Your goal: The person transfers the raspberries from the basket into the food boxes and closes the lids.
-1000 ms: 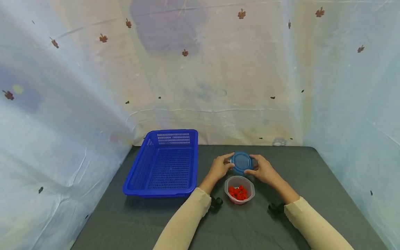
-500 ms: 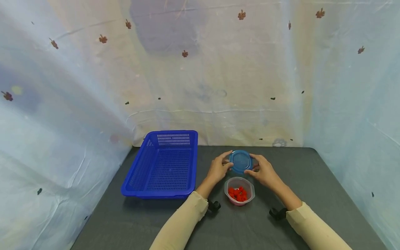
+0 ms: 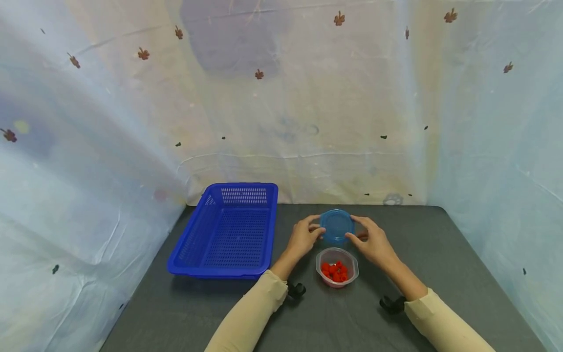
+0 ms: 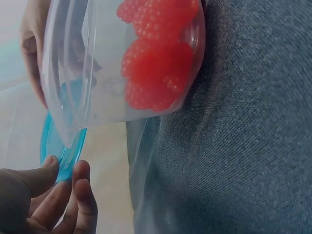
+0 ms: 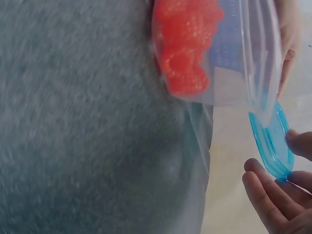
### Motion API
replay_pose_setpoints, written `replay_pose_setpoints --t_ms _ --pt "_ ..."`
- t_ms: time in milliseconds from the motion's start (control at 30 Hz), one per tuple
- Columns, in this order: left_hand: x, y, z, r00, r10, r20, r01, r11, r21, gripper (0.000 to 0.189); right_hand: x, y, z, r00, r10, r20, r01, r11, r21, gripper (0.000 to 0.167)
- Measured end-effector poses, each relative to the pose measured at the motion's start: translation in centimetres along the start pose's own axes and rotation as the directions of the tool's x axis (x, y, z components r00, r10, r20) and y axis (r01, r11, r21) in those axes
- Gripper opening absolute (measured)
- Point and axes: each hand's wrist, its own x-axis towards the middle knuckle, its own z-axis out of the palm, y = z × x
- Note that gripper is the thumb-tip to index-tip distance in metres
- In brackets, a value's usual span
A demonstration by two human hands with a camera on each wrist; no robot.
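A translucent blue lid point(image 3: 336, 226) is held up between both hands, just behind a clear plastic container point(image 3: 322, 264). My left hand point(image 3: 303, 236) pinches the lid's left edge between thumb and fingers; the left wrist view shows the thumb on the lid point(image 4: 62, 151). My right hand point(image 3: 371, 242) pinches the opposite edge, with its thumb against the lid point(image 5: 275, 146) in the right wrist view. The uncovered container stands on the table with several red raspberries point(image 3: 335, 272) in its bottom. Neither hand touches the container.
A blue perforated basket point(image 3: 273, 234) stands on the dark grey table point(image 3: 343, 322), left of the hands. Pale patterned sheeting point(image 3: 299, 117) hangs behind and at both sides of the table. Black straps are at both wrists.
The lid has shifted slightly left and tilted to face the head camera more. Both hands keep their grip on it. The container and basket have stayed in place.
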Motion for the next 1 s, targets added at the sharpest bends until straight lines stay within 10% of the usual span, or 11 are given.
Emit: replay_pose_setpoints --t_ms 500,1000 --pt "-0.6 0.5 -0.4 1.000 0.016 0.004 -0.016 0.999 -0.045 0.032 -0.6 -0.6 -0.2 0.992 0.113 -0.059 -0.085 0.933 0.349 0.029" --pt "-0.6 1.0 -0.6 0.996 -0.082 0.026 0.082 0.997 -0.004 0.067 -0.7 -0.3 -0.3 0.997 -0.003 -0.081 0.029 0.946 0.324 0.023"
